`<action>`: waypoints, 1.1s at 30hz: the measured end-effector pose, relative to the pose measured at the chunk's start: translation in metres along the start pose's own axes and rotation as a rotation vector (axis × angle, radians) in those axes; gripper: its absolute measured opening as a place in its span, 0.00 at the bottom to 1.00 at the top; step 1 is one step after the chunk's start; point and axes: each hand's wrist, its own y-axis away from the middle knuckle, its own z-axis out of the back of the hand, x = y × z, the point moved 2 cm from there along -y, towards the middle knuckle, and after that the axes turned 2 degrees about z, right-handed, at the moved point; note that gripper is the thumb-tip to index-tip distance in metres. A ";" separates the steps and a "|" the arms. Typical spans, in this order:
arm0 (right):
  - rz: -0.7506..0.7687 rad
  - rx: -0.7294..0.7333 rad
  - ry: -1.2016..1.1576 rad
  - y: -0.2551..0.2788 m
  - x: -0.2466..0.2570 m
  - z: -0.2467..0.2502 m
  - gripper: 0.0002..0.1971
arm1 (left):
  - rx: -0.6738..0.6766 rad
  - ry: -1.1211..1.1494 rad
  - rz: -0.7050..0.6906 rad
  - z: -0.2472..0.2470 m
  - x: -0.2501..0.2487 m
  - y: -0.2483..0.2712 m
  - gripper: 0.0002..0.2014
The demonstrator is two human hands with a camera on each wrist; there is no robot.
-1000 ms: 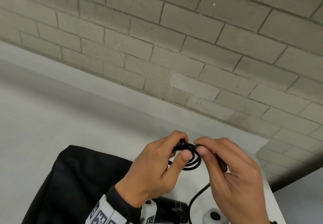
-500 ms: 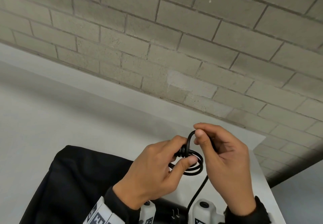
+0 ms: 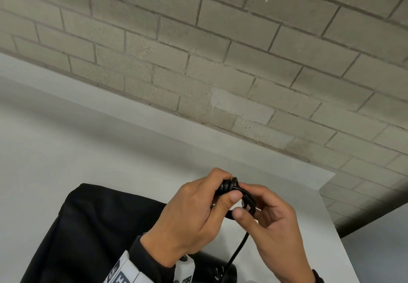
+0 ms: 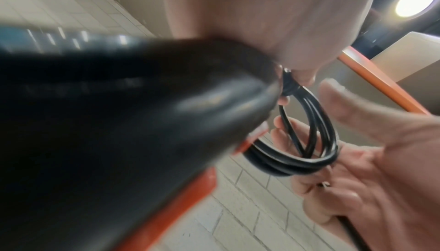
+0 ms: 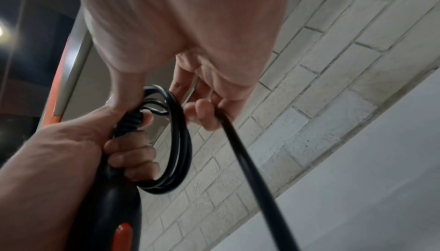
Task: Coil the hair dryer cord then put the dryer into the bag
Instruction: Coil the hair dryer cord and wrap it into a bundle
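Coiling unfinished: my left hand [image 3: 194, 212] clamps cord loops [image 5: 178, 142], right hand [image 3: 271, 227] pinches loose cord; bag [image 3: 88, 227] waits.

Your black dryer [image 5: 112, 208] with its orange switch, held up off the table, black cord [image 3: 247, 199] wound in small loops at the handle end, tail hanging down, black bag [image 3: 92, 234] lying flat beneath.

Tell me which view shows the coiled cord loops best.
Right wrist: the cord loops hang sharp and unobstructed beside the left hand. Left wrist shows them partly behind the blurred dryer; head view mostly hides them between both hands.
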 end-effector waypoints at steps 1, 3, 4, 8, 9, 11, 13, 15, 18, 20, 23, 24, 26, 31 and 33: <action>-0.012 -0.003 0.009 0.000 -0.003 0.001 0.21 | -0.001 -0.003 0.002 0.000 0.000 0.000 0.15; -0.024 -0.008 0.044 0.000 -0.006 0.003 0.16 | -0.008 -0.007 0.006 0.000 0.000 0.000 0.15; -0.024 -0.003 0.063 -0.001 -0.006 0.004 0.14 | -0.010 -0.007 0.007 0.000 0.000 -0.001 0.15; -0.008 0.058 0.116 -0.005 -0.003 0.007 0.12 | -0.021 -0.006 0.014 0.000 0.001 0.000 0.13; -0.014 0.082 0.119 -0.006 -0.002 0.007 0.12 | -0.023 -0.006 0.015 0.000 0.001 0.000 0.13; -0.029 0.135 0.128 -0.008 0.000 0.008 0.11 | -0.021 -0.004 0.016 0.000 0.000 0.000 0.14; -0.035 0.186 0.155 -0.010 0.003 0.010 0.10 | -0.012 0.011 0.020 0.000 -0.002 -0.002 0.17; -0.033 0.218 0.180 -0.012 0.006 0.011 0.10 | -0.007 0.031 0.010 0.001 -0.003 -0.002 0.18; -0.031 0.224 0.188 -0.013 0.007 0.010 0.09 | 0.007 0.055 0.005 0.001 -0.005 -0.003 0.13; -0.002 0.176 0.185 -0.012 0.006 0.004 0.08 | -0.001 0.043 0.018 0.001 -0.004 -0.004 0.12; 0.087 -0.108 0.270 -0.005 0.000 -0.007 0.14 | -0.034 0.021 0.047 -0.001 -0.001 -0.007 0.11; 0.124 -0.271 0.319 0.000 0.000 -0.012 0.18 | -0.043 0.021 0.058 -0.001 0.000 -0.007 0.12; 0.269 -0.536 0.409 0.008 0.004 -0.022 0.15 | -0.056 0.022 0.071 -0.001 0.001 -0.007 0.12; 0.314 -0.524 0.554 0.019 -0.001 -0.043 0.11 | -0.073 0.052 0.069 -0.002 -0.001 -0.008 0.11; 0.271 -0.472 0.587 0.019 -0.004 -0.045 0.16 | -0.077 0.044 0.067 -0.001 -0.001 -0.008 0.11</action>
